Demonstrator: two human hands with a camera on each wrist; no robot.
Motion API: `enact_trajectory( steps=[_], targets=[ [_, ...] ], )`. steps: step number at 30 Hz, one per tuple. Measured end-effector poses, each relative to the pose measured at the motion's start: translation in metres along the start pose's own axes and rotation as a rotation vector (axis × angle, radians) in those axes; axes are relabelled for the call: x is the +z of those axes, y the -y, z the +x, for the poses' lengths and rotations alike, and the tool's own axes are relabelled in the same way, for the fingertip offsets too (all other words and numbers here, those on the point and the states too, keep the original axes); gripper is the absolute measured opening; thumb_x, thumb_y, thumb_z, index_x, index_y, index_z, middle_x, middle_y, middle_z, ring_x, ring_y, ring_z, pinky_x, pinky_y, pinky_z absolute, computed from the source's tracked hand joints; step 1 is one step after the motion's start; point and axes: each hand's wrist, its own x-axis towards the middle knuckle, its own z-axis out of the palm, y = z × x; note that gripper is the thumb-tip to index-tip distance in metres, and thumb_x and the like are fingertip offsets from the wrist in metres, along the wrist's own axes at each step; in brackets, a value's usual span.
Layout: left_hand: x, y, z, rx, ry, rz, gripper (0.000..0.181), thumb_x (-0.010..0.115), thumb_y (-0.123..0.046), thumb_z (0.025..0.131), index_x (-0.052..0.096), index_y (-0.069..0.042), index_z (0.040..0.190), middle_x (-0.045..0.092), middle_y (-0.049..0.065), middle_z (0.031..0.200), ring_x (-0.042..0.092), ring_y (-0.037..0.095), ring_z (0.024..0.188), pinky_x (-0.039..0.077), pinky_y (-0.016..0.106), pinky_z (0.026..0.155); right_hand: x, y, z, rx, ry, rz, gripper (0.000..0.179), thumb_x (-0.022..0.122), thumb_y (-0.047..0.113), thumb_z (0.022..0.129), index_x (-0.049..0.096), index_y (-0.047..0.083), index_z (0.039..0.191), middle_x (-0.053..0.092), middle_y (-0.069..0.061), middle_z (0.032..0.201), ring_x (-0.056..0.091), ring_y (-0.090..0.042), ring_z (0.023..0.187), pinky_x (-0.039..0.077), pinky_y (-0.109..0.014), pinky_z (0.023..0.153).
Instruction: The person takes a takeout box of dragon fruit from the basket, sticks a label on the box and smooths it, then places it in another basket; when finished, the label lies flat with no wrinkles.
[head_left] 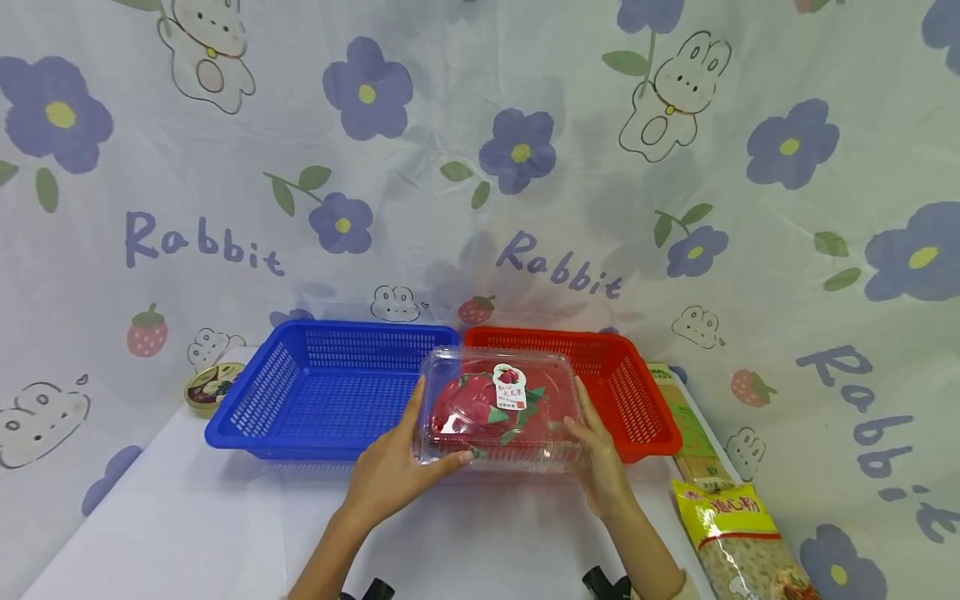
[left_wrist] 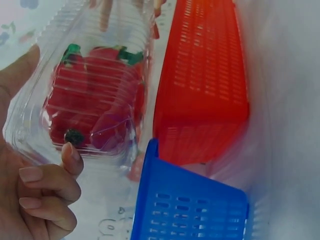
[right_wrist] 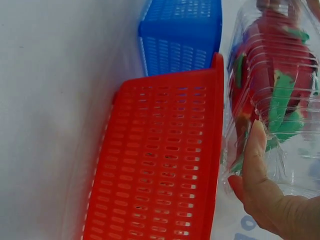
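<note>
A clear plastic box of dragon fruit (head_left: 480, 408), with a white label on its lid, is held up in front of the two baskets. My left hand (head_left: 393, 467) grips its left end, thumb along the front and fingers at the side and underneath. My right hand (head_left: 603, 458) holds the opposite end. In the left wrist view the red fruit (left_wrist: 95, 100) shows through the ribbed wall, with curled left fingers (left_wrist: 52, 190) at the near end. The right wrist view has right fingers (right_wrist: 256, 155) against the box's underside.
Behind the box stand a blue basket (head_left: 243, 417) on the left and a red basket (head_left: 660, 425) on the right. A round tin (head_left: 202, 404) sits beyond the blue basket. Along the right edge lie a green-yellow packet (head_left: 693, 442) and a yellow-topped bag (head_left: 742, 533).
</note>
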Motion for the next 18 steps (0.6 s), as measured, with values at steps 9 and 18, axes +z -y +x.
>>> enact_trajectory(
  steps=[9, 18],
  targets=[
    [0.009, -0.003, 0.004, -0.008, -0.034, -0.004, 0.117, 0.069, -0.079, 0.069, 0.012, -0.032, 0.16, 0.065, 0.018, 0.127, 0.065, 0.029, 0.094, 0.054, 0.046, 0.068, -0.007, -0.004, 0.007, -0.021, -0.009, -0.019, 0.068, 0.041, 0.023, 0.101, 0.01, 0.039, 0.159, 0.028, -0.011, 0.157, 0.043, -0.03, 0.13, 0.05, -0.049, 0.099],
    [0.016, -0.004, 0.006, -0.004, -0.057, -0.005, 0.117, 0.069, -0.078, 0.07, 0.012, -0.031, 0.16, 0.071, 0.013, 0.108, 0.063, 0.023, 0.083, 0.05, 0.039, 0.062, -0.012, -0.007, 0.012, -0.031, -0.012, 0.004, 0.067, 0.039, 0.021, 0.101, 0.01, 0.036, 0.16, 0.028, -0.01, 0.157, 0.046, -0.026, 0.128, 0.054, -0.038, 0.093]
  ],
)
